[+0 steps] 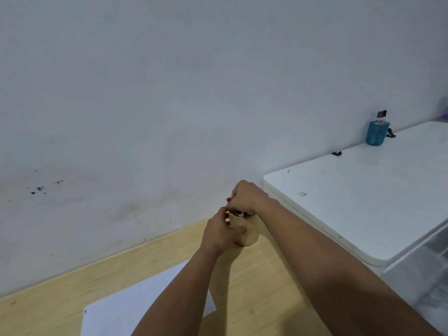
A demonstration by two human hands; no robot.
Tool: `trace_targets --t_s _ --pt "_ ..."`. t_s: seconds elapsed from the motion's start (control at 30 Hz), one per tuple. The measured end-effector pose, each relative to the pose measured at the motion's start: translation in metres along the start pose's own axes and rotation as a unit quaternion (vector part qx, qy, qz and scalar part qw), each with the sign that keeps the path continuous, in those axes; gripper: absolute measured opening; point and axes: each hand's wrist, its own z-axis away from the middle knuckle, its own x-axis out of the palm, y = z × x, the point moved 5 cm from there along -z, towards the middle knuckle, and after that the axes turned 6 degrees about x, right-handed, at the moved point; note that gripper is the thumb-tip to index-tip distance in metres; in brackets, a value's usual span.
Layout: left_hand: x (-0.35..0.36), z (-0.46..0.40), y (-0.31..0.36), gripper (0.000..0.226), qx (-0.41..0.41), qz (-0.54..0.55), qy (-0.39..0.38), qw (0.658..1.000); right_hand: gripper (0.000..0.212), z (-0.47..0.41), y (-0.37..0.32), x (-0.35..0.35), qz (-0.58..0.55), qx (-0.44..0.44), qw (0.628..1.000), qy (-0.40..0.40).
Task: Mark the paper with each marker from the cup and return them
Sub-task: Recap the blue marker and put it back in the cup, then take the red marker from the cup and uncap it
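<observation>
Left hand point(221, 232) wrapped around tan cup point(244, 231); right hand point(247, 196) above rim, pinching red-capped marker point(228, 200); paper point(135, 309) nearer.

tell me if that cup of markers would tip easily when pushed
Probably somewhat: the cup looks tall, narrow and light, with markers sticking out on top. The left hand wrapped around its side likely steadies it while the right hand pulls.
</observation>
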Motion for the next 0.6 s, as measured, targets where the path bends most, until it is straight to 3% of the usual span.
trace_targets --t_s 0.23,0.4,0.47,0.6 --pt "-0.004 0.007 0.012 0.085 0.019 -0.057 0.003 0.998 0.016 0.012 -0.008 -0.042 -0.088 -0.034 0.990 0.102" --pt "-0.038 0.021 0.039 0.092 0.030 -0.078 0.024 0.996 0.029 0.043 -0.025 -0.100 -0.228 -0.103 0.944 0.214" --pt "-0.058 0.027 0.053 0.083 0.036 -0.074 0.041 0.996 0.026 0.056 -0.034 -0.112 -0.294 -0.131 0.924 0.208" --pt "-0.111 0.053 0.079 0.055 0.064 -0.091 0.095 0.989 0.033 0.092 -0.060 -0.107 -0.422 -0.134 0.893 0.082"
